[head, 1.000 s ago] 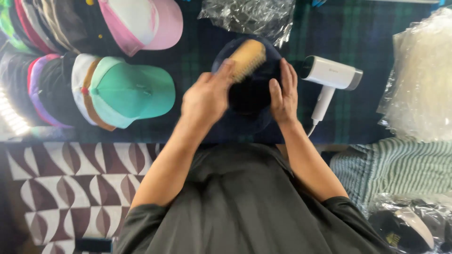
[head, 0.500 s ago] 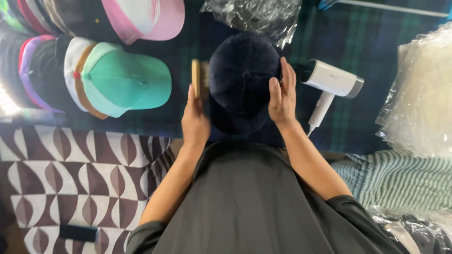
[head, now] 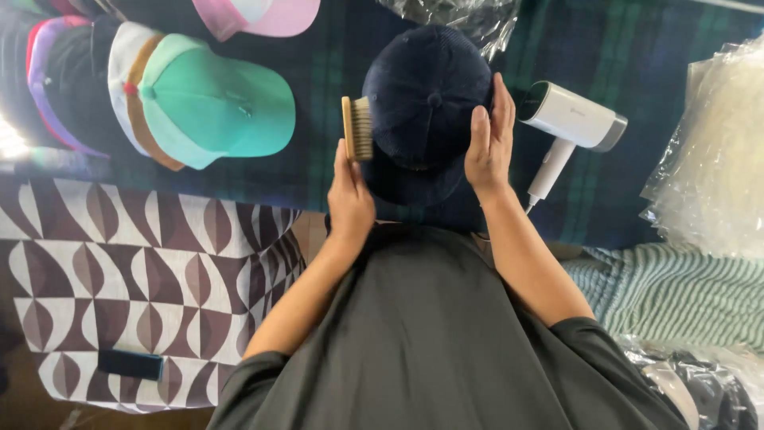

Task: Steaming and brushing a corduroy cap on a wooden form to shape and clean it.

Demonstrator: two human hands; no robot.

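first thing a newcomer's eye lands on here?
The dark navy cap at top centre, steadied by the right hand on its right side while the left hand presses a wooden brush to its left side. Next, the mint green cap in the row of caps at upper left, and the white hair dryer lying just right of the navy cap on the plaid cloth.

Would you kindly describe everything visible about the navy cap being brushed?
The navy cap is dark blue with a ribbed, corduroy-like surface, panel seams meeting at a top button, and its brim turned toward the person. It sits crown-up over the dark plaid cloth. The right hand steadies its side, while the left hand presses a wooden brush against the opposite side.
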